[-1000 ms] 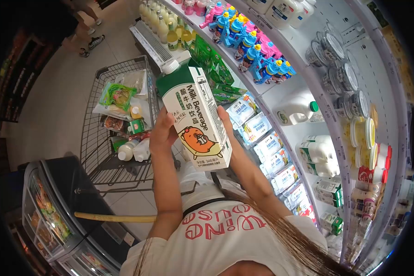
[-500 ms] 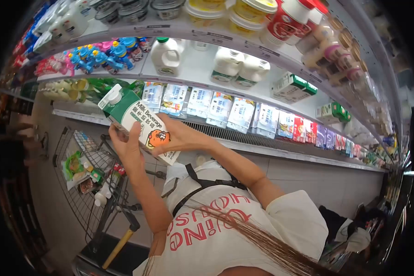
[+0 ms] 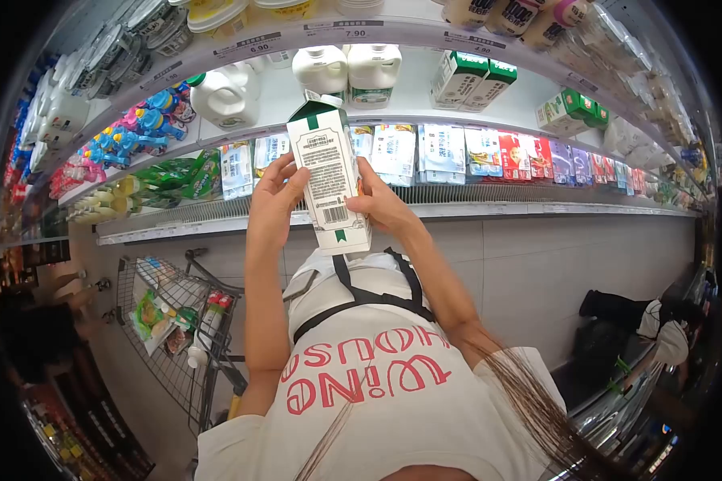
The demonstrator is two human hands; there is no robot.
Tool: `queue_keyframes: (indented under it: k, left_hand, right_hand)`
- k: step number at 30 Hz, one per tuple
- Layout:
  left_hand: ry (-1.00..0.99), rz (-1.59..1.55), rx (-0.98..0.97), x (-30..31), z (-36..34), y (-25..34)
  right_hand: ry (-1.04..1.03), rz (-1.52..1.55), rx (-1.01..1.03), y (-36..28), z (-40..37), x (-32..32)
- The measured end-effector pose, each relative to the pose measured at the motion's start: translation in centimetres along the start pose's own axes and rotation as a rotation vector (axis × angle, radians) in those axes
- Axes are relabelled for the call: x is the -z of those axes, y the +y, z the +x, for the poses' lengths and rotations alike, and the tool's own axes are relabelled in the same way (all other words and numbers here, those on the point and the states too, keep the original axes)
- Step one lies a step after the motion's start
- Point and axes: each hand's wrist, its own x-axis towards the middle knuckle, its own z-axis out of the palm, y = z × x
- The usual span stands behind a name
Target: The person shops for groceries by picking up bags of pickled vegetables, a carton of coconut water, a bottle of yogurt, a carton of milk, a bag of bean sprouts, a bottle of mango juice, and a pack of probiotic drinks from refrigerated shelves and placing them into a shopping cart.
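A green-and-white milk beverage carton (image 3: 326, 180) is held nearly upright before my chest, slightly tilted. Its printed text panel and barcode face me, with the capped green top pointing toward the shelf. My left hand (image 3: 276, 200) grips the carton's left edge, thumb on the near side. On the opposite edge, my right hand (image 3: 387, 207) is closed around the lower part, its thumb pressed near the barcode. Fingers behind the carton are partly hidden.
Ahead are chilled shelves with white milk jugs (image 3: 375, 72), upright green-and-white cartons (image 3: 473, 82) and hanging pouches (image 3: 443, 151). A wire shopping cart (image 3: 167, 353) with groceries stands at lower left. Other people (image 3: 658, 325) are at the right and left edges.
The carton has turned from its cartoon front to its text-and-barcode side and become more upright. Both hands have moved right with it, and the view has shifted along the shelf.
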Motion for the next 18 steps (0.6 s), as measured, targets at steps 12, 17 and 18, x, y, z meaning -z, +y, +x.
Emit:
queue_keyframes:
  k: [12, 17, 18]
  left_hand:
    - [-0.237, 0.373, -0.01, -4.7, 1.8, -0.5]
    - [-0.417, 0.29, 0.125, -6.3, 5.1, -1.4]
    - [-0.464, 0.25, 0.179, -6.8, 5.9, -1.6]
  right_hand:
    - [0.417, -0.722, 0.361, -1.9, -1.6, -1.2]
    - [0.456, -0.593, 0.316, -2.9, -3.1, 2.8]
    - [0.431, -0.481, 0.33, -3.5, -3.9, 3.7]
